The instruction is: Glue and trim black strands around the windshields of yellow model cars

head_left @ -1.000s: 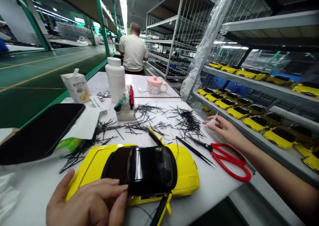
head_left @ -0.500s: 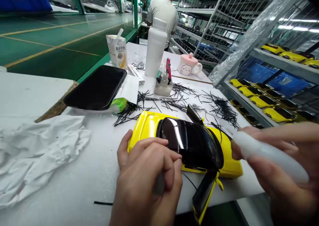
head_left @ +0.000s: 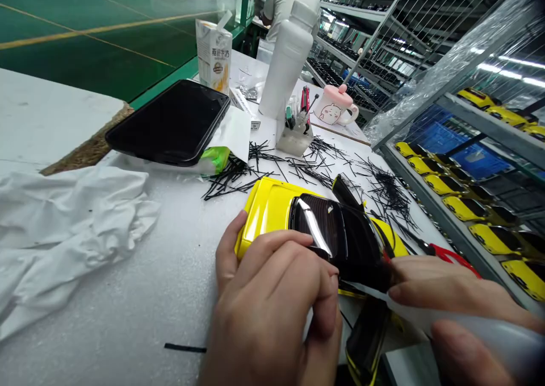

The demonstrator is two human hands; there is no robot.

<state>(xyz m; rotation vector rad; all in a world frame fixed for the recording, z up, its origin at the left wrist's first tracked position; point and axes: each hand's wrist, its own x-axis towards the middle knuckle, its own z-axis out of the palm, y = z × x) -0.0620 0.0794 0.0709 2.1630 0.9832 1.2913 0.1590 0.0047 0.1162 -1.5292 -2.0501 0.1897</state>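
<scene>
A yellow model car [head_left: 272,207] with a black roof lies on the white table, its doors swung out. My left hand [head_left: 281,295] rests against its rear and near side. Its thumb and index finger press together by the roof edge; anything pinched between them is hidden. My right hand [head_left: 464,295] grips a whitish squeeze bottle [head_left: 481,332] whose thin tip points at the car's side near my left fingertips. The near door [head_left: 366,340] hangs out below the bottle. Beyond the right fingers lies a red-handled tool [head_left: 453,256], partly covered.
Black strips [head_left: 387,190] are scattered behind the car. Farther back stand a tool holder [head_left: 296,139], white bottle [head_left: 285,62], pink-lidded mug [head_left: 336,105] and drink carton [head_left: 213,57]. Left are a phone [head_left: 170,125] and white cloth [head_left: 72,233]. Racks hold yellow cars; a person [head_left: 292,3] is beyond.
My right hand has moved left with the squeeze bottle, bringing its tip to the car's side. My left hand keeps its closed pose on the car. The view has shifted, and the red-handled tool now shows.
</scene>
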